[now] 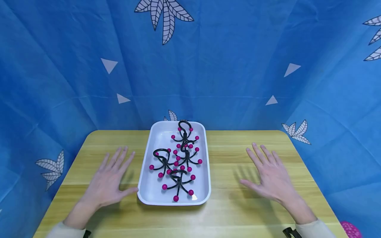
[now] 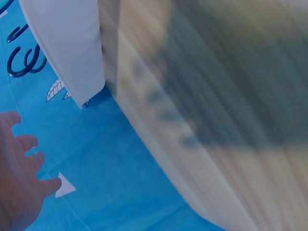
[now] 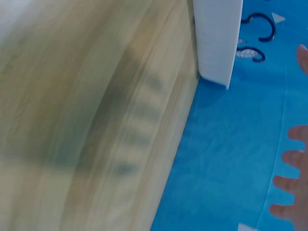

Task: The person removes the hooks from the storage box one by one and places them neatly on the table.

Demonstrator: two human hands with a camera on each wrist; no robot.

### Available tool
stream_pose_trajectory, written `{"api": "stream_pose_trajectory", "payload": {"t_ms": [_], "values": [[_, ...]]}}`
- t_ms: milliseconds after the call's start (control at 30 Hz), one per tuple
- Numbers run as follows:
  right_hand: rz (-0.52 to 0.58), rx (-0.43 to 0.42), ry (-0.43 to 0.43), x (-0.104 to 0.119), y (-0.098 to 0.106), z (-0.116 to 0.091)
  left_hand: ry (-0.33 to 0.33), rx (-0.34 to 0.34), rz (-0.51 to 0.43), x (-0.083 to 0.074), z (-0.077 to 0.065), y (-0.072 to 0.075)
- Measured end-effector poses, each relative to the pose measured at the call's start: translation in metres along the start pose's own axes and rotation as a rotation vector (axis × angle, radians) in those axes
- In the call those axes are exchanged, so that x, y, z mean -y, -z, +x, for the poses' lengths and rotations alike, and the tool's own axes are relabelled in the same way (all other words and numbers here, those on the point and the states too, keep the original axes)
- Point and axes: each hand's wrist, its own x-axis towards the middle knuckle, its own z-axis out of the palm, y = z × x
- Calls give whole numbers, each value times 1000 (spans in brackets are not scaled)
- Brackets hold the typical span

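Note:
A white rectangular tray (image 1: 144, 185) stands on the table, left of the middle in the head view. In it are several black hook-topped objects (image 1: 179, 180) with thin curved legs ending in pink balls; their exact kind cannot be told. My left hand (image 1: 107, 183), fingers straight and spread, is over the table to the tray's left, its thumb tip by the tray's rim; whether they touch cannot be told. To the right, well apart from the tray, my right hand (image 1: 274, 180) is spread palm down and holds nothing. Both wrist views show the tray's white side wall and black hooks above its rim.
The light wood table (image 1: 232, 215) has rounded far corners. Behind and beside it hangs a blue cloth (image 1: 226, 66) with leaf and triangle prints. A pink round thing (image 1: 350, 229) shows at the lower right, past the table's edge.

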Motion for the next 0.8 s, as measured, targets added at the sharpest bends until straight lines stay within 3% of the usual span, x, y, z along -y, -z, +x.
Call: {"api": "stream_pose_trajectory", "payload": {"t_ms": [800], "values": [[52,-118,285,50,-16,69,-41,-25,-67,-27,-10,-33]]}}
